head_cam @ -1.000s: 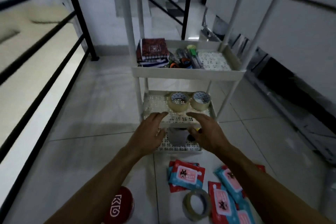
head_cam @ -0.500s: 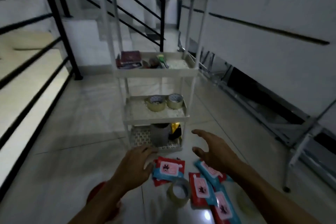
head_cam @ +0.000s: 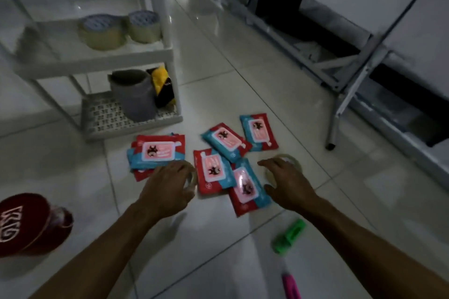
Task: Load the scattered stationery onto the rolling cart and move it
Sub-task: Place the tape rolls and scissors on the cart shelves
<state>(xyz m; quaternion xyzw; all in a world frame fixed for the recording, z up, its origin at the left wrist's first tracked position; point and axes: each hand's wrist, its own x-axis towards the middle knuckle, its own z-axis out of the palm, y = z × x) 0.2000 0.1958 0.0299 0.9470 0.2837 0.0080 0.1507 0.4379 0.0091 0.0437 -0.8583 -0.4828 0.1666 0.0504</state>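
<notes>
The white rolling cart (head_cam: 97, 60) stands at the upper left. Two tape rolls (head_cam: 102, 31) sit on its middle shelf, and a grey cup (head_cam: 133, 94) and a yellow-black packet (head_cam: 162, 87) on its bottom shelf. Several red-and-blue wipe packs (head_cam: 158, 153) lie scattered on the floor in front of it. My left hand (head_cam: 167, 184) curls over a clear tape roll (head_cam: 193, 177) on the floor. My right hand (head_cam: 286, 182) is spread over another clear tape roll (head_cam: 295, 161), thumb apart. A green highlighter (head_cam: 289, 233) and a pink pen (head_cam: 290, 286) lie nearer to me.
A red cap (head_cam: 21, 223) lies on the tiles at the lower left. A metal frame with a thin leg (head_cam: 336, 119) runs along the white wall on the right. The floor is glossy white tile (head_cam: 243, 80).
The view has dropped from the cart to the floor. Both hands have left the cart's shelf and come down onto the two tape rolls among the wipe packs.
</notes>
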